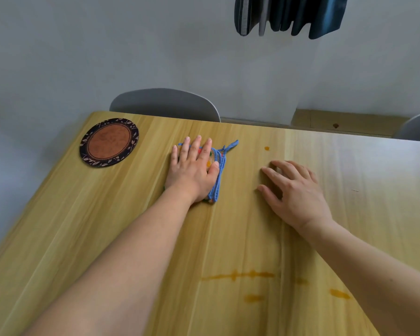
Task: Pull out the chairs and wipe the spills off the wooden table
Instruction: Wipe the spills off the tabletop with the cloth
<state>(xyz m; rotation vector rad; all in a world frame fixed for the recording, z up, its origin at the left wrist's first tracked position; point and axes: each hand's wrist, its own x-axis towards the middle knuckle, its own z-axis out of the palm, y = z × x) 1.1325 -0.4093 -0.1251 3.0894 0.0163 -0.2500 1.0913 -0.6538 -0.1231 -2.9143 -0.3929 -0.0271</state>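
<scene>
— Hands?
— Left hand (192, 170) flat, pressing the cloth (217, 170) on the table (107, 214). Right hand (294, 190) rests loose beside it.
— Spills (240, 275)?
— Orange streaks near the front edge.

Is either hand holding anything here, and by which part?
The left hand presses flat on top of the folded cloth, thumb at its blue-trimmed right edge. The right hand holds nothing, resting on the table.

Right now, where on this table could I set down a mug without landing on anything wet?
Bare wood lies between the coaster and the cloth, and beyond the right hand. Avoid the near edge, where orange spills spread.
</scene>
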